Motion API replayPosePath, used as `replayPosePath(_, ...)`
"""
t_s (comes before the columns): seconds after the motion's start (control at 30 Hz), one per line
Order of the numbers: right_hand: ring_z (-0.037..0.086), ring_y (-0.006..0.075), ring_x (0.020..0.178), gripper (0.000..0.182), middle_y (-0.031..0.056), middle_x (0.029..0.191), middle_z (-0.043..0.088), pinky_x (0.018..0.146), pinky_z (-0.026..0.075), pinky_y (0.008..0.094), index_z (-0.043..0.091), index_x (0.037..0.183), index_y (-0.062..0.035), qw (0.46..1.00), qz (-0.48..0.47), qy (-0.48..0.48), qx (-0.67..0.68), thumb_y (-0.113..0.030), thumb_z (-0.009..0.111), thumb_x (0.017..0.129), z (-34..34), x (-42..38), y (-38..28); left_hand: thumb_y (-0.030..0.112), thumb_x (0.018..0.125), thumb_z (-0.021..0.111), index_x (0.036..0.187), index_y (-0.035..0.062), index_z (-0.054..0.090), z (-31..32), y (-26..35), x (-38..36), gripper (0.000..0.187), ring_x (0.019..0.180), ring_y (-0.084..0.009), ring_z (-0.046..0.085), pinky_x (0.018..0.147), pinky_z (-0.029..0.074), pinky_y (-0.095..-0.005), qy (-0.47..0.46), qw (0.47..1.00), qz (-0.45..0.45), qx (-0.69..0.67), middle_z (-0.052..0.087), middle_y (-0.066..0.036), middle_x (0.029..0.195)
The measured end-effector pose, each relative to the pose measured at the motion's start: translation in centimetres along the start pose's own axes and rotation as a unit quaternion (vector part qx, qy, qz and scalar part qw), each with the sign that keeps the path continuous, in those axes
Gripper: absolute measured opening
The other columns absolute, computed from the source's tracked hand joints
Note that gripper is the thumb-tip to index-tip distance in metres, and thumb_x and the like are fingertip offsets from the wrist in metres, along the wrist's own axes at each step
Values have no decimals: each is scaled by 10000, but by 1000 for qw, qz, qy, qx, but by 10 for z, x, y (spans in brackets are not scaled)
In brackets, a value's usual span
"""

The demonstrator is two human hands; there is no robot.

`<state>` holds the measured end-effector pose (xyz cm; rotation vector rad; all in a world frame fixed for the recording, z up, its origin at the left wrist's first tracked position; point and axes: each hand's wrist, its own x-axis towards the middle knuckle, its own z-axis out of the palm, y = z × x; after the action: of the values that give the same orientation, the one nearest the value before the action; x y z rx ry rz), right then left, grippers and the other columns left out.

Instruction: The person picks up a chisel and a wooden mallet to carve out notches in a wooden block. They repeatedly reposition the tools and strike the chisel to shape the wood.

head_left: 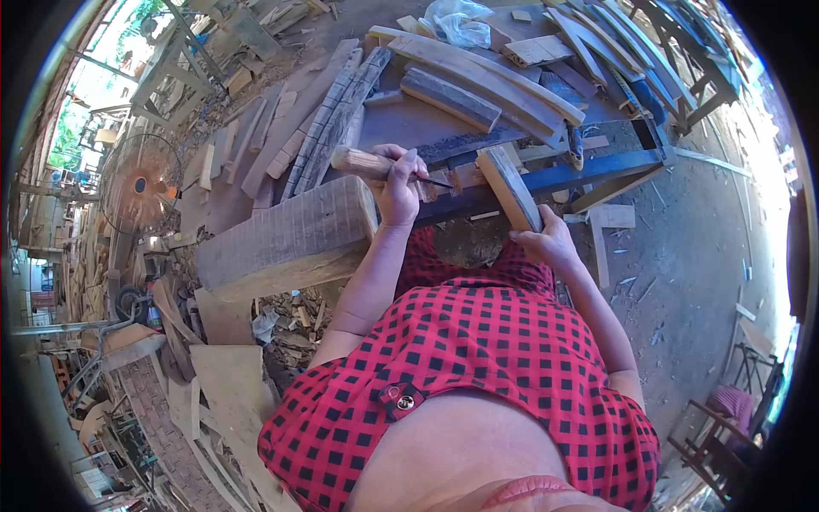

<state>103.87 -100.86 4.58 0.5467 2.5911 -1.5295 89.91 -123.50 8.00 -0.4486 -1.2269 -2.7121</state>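
My left hand (397, 186) is wrapped round a chisel with a thick wooden handle (363, 162). Its dark blade (437, 183) points right, its tip close to a pale cut notch (461, 177) in the workpiece. That piece is a long dark beam (610, 165) lying across in front of me. On the right, my right hand (546, 241) grips the near end of a rectangular wooden block (510, 189). The block's far end overlaps the beam in this view, just right of the notch.
A thick timber block (286, 235) lies left of my left arm. Planks and offcuts (478, 77) are piled ahead, beside a clear plastic bag (459, 21). A fan (141, 183) stands at far left, and wood chips (303, 320) litter the ground.
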Motion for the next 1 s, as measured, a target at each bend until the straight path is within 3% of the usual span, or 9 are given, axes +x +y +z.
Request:
replayPosePath(0.1,642,323,852,548,203,866,647,778,470,383,559,1026,3,999,17,-24,-14,-335,761,645,-3,-1,-8,-14,796,611,855,48,453,-3,-6,-2,180,605,-132,530,587,464,-273,-18,1000,-9,1,495,-46,718)
replayPosePath(0.17,580,146,628,426,78,743,605,592,461,306,567,966,-6,1000,-3,-9,-10,-243,768,675,-1,1,-3,-14,789,617,853,45,460,-3,-6,-2,180,612,-121,538,592,464,-261,-47,998,-5,29,511,-44,725)
replayPosePath(0.47,557,127,542,487,68,699,596,483,455,286,553,1047,-16,982,-20,-34,-187,-196,783,658,-34,15,-65,8,783,618,816,54,474,-19,-8,-7,154,616,-99,540,590,455,-242,-54,991,-13,124,537,-34,713)
replayPosePath(0.6,577,128,709,618,37,859,589,604,481,296,504,1203,-31,948,-315,-43,-35,-182,771,666,-47,-3,-204,-2,773,636,782,65,485,-10,-2,-5,165,591,-71,512,562,446,-226,-75,991,-27,108,518,-9,704)
replayPosePath(0.73,618,203,772,590,83,893,603,682,486,335,515,1159,-27,891,-436,-56,108,-191,768,652,-22,-13,-266,-10,783,625,776,57,501,-10,-1,-9,141,581,-67,519,536,449,-219,-50,994,-52,87,514,1,683)
replayPosePath(0.8,632,315,775,550,146,826,611,697,483,375,529,1075,-17,828,-519,-54,-206,-223,776,629,-11,-1,-267,-9,783,624,774,51,507,-9,-2,-13,132,586,-70,530,537,454,-219,-44,995,-18,93,524,-2,687)
replayPosePath(0.83,632,315,775,550,146,826,611,697,483,375,529,1075,-17,825,-524,-56,-207,-223,776,629,-12,2,-276,-11,776,621,777,44,521,-12,-6,-13,114,596,-74,543,546,465,-223,-35,994,-22,100,542,-8,698)
replayPosePath(0.9,609,382,796,512,186,777,601,684,478,398,528,1013,-16,805,-344,-153,-458,-245,776,628,-17,1,-301,-13,769,619,781,37,536,-15,-10,-13,98,605,-78,557,554,475,-227,-24,994,-21,109,561,-14,708)
replayPosePath(1.0,618,372,794,520,184,760,610,680,468,433,531,1002,-10,828,-411,-93,-370,-284,763,626,-21,-17,-331,-44,738,572,807,36,533,-10,-6,-10,113,610,-86,563,543,473,-238,-52,995,-6,82,570,-28,733)
